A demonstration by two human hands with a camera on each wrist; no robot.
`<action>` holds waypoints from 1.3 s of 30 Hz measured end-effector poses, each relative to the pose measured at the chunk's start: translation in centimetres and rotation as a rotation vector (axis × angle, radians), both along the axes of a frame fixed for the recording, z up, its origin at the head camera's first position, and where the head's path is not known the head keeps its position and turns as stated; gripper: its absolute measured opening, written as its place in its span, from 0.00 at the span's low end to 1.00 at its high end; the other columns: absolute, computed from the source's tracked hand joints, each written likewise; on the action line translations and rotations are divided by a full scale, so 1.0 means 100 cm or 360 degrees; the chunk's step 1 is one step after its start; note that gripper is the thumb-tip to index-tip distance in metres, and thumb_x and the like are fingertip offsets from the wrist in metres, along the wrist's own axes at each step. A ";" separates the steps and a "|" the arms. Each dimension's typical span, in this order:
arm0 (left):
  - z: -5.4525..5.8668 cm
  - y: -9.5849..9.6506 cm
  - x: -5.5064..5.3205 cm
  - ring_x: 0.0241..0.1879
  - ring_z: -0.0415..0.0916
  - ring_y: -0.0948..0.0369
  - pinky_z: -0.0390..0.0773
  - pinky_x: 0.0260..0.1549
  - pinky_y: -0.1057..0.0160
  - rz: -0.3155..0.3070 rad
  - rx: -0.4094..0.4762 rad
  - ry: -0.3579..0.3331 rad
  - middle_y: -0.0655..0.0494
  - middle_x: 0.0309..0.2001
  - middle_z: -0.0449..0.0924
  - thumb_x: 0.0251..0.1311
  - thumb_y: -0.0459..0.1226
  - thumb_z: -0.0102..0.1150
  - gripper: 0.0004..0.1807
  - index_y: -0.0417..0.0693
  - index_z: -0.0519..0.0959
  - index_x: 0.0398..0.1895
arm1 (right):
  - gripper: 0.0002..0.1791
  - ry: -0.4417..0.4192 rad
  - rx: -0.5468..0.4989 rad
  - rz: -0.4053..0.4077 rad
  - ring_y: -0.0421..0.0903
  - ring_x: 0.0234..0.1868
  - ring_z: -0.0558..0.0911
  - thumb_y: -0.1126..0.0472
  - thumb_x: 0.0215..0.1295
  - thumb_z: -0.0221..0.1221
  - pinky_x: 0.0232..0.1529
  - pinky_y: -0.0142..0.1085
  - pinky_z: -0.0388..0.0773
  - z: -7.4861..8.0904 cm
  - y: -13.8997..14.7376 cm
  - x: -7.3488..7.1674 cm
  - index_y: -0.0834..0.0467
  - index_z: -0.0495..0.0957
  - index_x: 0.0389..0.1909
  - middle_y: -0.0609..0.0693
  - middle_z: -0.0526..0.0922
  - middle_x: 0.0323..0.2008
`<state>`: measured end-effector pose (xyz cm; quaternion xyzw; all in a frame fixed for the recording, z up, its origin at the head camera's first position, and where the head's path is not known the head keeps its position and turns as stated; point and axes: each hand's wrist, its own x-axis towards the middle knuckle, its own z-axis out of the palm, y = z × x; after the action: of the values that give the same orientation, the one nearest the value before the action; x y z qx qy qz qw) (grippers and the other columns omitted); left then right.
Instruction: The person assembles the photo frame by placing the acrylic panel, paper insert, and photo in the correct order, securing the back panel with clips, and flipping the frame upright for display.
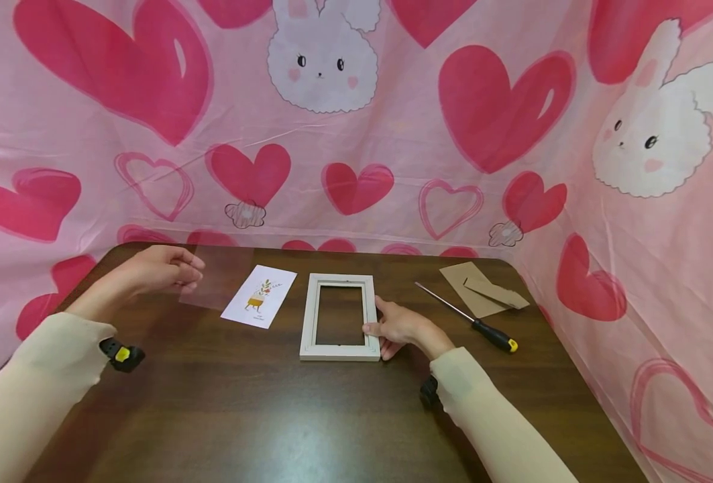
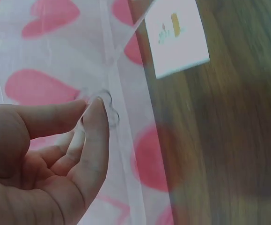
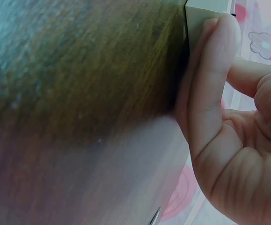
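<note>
My left hand [image 1: 166, 270], raised at the left of the table, pinches a clear sheet [image 1: 226, 272] between thumb and forefinger. In the left wrist view the sheet is see-through, with only a faint edge showing past the fingertips [image 2: 97, 110]. My right hand [image 1: 401, 327] grips the right side of a white picture frame [image 1: 310, 322], thumb on its upper face and fingers at its outer side. The frame's opening shows the brown wood behind it. Between the sheet and the frame lies a white card [image 1: 274, 298] with a printed plant in a yellow pot.
Right of the frame lies a screwdriver [image 1: 494, 334] with a black and yellow handle. Farther right is a brown backing board [image 1: 455, 274] with a stand leg [image 1: 495, 293]. Pink heart-print cloth [image 1: 392, 114] hangs behind and beside the wooden table [image 1: 223, 402].
</note>
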<state>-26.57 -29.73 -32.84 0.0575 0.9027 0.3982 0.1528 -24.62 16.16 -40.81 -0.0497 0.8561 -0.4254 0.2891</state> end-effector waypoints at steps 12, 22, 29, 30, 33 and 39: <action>-0.008 0.053 0.003 0.38 0.84 0.55 0.89 0.43 0.56 0.0036 0.0175 0.0061 0.40 0.44 0.84 0.75 0.32 0.59 0.21 0.28 0.70 0.63 | 0.48 -0.0027 0.0004 -0.0019 0.44 0.17 0.81 0.59 0.79 0.60 0.23 0.38 0.85 0.000 0.000 -0.002 0.58 0.39 0.87 0.57 0.79 0.26; -0.022 0.089 0.004 0.33 0.83 0.61 0.88 0.37 0.64 0.0057 0.0337 0.0103 0.38 0.45 0.85 0.72 0.31 0.62 0.22 0.27 0.70 0.62 | 0.49 -0.0032 0.0010 -0.0008 0.44 0.17 0.81 0.58 0.79 0.60 0.23 0.38 0.85 0.000 0.000 -0.003 0.58 0.38 0.87 0.56 0.79 0.24; -0.030 0.113 0.007 0.33 0.85 0.60 0.88 0.39 0.63 0.0058 0.0490 -0.0004 0.38 0.46 0.85 0.72 0.30 0.62 0.23 0.28 0.69 0.65 | 0.49 -0.0037 0.0018 0.0004 0.45 0.18 0.81 0.59 0.79 0.60 0.24 0.39 0.86 0.001 0.000 -0.003 0.58 0.38 0.87 0.56 0.78 0.25; -0.031 0.116 0.008 0.34 0.85 0.60 0.88 0.40 0.63 0.0056 0.0501 -0.0025 0.37 0.47 0.85 0.72 0.31 0.61 0.24 0.28 0.69 0.66 | 0.49 -0.0037 0.0019 0.0007 0.45 0.18 0.81 0.59 0.79 0.60 0.24 0.39 0.86 0.001 0.000 -0.003 0.58 0.39 0.87 0.56 0.78 0.25; -0.036 0.125 0.008 0.34 0.84 0.60 0.88 0.42 0.61 0.0051 0.0512 -0.0063 0.35 0.48 0.84 0.72 0.31 0.61 0.25 0.27 0.69 0.67 | 0.48 -0.0040 0.0021 0.0004 0.45 0.18 0.81 0.59 0.79 0.60 0.24 0.39 0.86 0.002 0.000 -0.003 0.58 0.39 0.87 0.56 0.78 0.25; -0.045 0.142 0.008 0.33 0.84 0.59 0.88 0.42 0.61 0.0082 0.0593 -0.0131 0.37 0.46 0.83 0.71 0.31 0.63 0.26 0.29 0.68 0.67 | 0.47 -0.0030 0.0030 0.0001 0.44 0.18 0.81 0.59 0.79 0.60 0.24 0.38 0.86 0.002 -0.002 -0.003 0.58 0.41 0.87 0.56 0.78 0.23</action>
<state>-25.82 -15.55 -37.32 0.0455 0.8075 0.5641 0.1661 -24.92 15.96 -40.58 -0.0433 0.8573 -0.4177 0.2978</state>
